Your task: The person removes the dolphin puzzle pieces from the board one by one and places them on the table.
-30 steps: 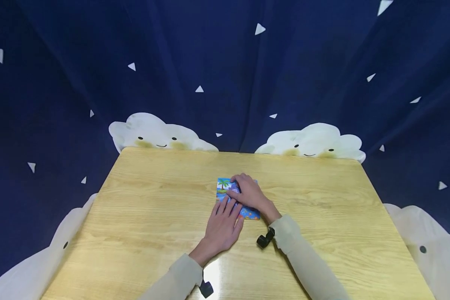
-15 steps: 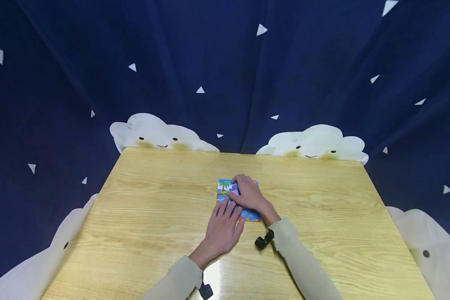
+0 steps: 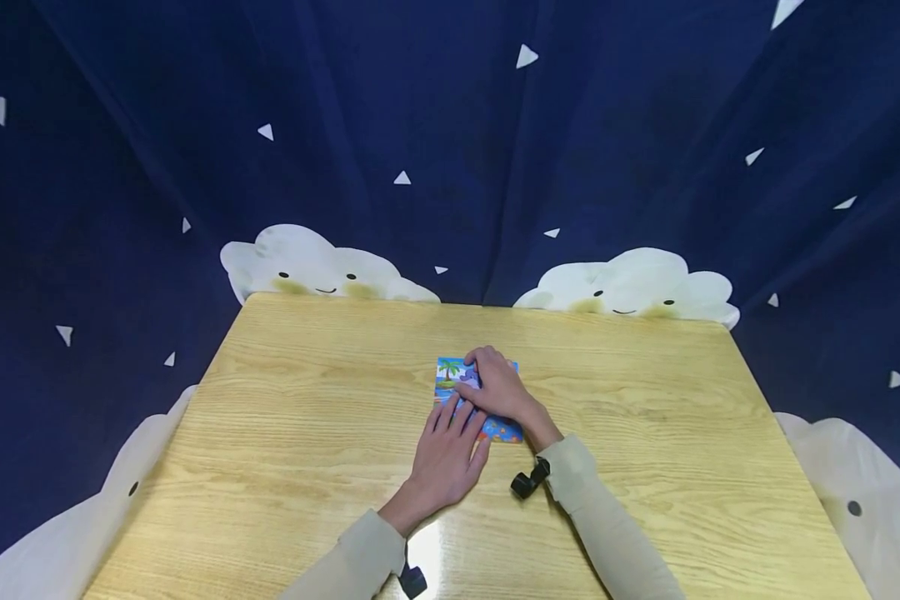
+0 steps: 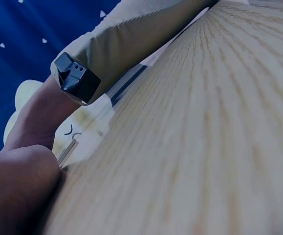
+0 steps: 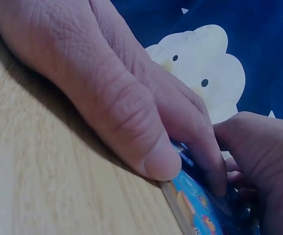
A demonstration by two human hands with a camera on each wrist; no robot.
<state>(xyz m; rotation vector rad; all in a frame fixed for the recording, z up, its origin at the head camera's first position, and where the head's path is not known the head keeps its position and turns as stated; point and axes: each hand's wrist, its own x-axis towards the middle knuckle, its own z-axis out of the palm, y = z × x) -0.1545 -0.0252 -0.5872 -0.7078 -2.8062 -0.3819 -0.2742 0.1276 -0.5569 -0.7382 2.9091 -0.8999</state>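
A small, thin board lies on the wooden table, printed with a palm tree, a purple animal and blue sea. Its pale edge and glossy printed face show in the right wrist view. My left hand lies over the near part, fingers spread forward on the picture. In the right wrist view its thumb rests at the board's near edge. My right hand covers the far right part, fingers bent toward the far edge and thumb pointing left, close to the left fingertips. Both hands hide much of the picture.
The wooden table extends around the board on all sides. Behind it hangs a dark blue curtain with white triangles and smiling clouds. Small black cameras sit at both wrists, below the beige sleeves.
Both hands stay in place on the board. The whole head view shifts very slightly between frames.
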